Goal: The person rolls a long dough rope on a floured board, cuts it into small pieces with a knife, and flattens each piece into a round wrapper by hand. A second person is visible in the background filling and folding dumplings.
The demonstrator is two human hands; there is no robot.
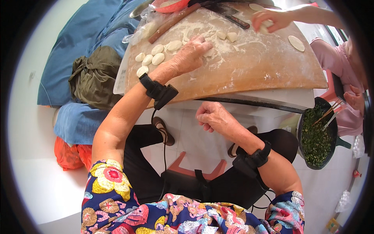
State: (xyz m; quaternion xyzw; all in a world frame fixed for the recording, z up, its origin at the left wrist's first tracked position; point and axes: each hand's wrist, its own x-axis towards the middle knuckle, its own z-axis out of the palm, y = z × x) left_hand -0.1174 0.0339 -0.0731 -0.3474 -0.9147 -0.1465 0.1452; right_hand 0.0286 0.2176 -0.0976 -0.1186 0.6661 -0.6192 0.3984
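Observation:
My left hand (191,55) reaches over the floured wooden board (251,73), its fingertips on a small piece of dough (209,53); whether they grip it I cannot tell. Left of that hand lie several flattened dough pieces (158,58). Two more dough pieces (232,37) rest beyond it, near the handle of a cleaver (237,22). My right hand (214,117) hangs in front of the board's near edge with its fingers curled; no object shows in it. A wooden rolling pin (173,23) lies at the board's far left.
Another person's hand (271,22) holds dough over the board's far right, near a flat dough wrapper (296,43). A pan of chopped green filling (317,134) with chopsticks stands at the right. Left are a dark cloth bundle (96,76) and a red plastic bag (67,153).

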